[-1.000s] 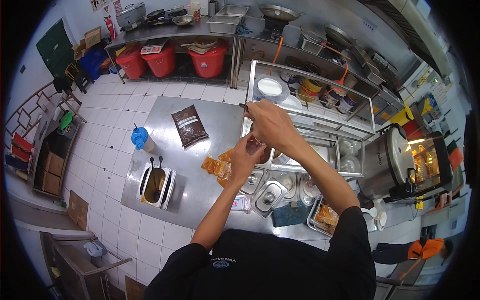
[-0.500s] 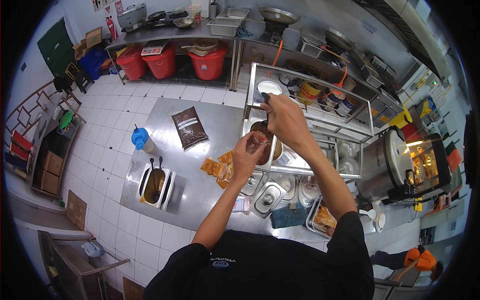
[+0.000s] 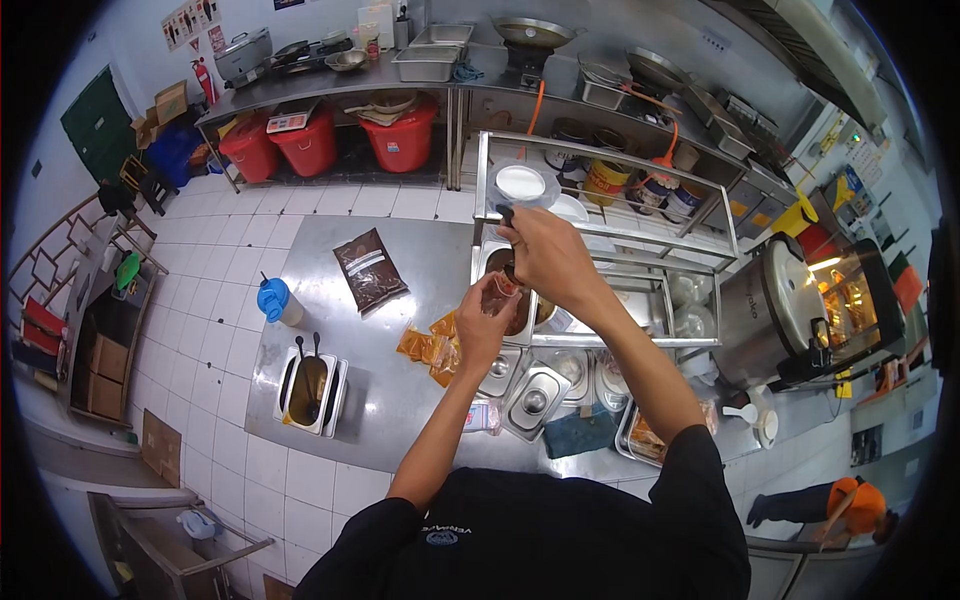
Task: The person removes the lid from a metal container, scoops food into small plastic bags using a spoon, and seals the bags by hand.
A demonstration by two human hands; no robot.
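My left hand (image 3: 482,330) is closed around a small clear plastic cup (image 3: 497,293) with some reddish content. Above and right of it, my right hand (image 3: 548,258) grips a dark-handled spoon (image 3: 506,214), its handle end sticking up past my fingers. The spoon's lower end is mostly hidden by my right hand, close to the cup's mouth. Both hands are over a steel pan of brown sauce (image 3: 522,318) set at the edge of the metal rack. Orange sachets (image 3: 430,345) lie on the steel table left of my left wrist.
A sealed brown bag (image 3: 370,270), a blue-lidded bottle (image 3: 278,302) and steel pans with ladles (image 3: 312,388) stand to the left. A metal rack (image 3: 610,232) rises ahead. Lidded pans (image 3: 533,400) and a large cooker (image 3: 765,312) are at right. Another person (image 3: 850,505) is far right.
My right hand has lowered slightly toward the cup, bringing the spoon closer to its mouth. The whole view has shifted a little; both hands keep their holds.
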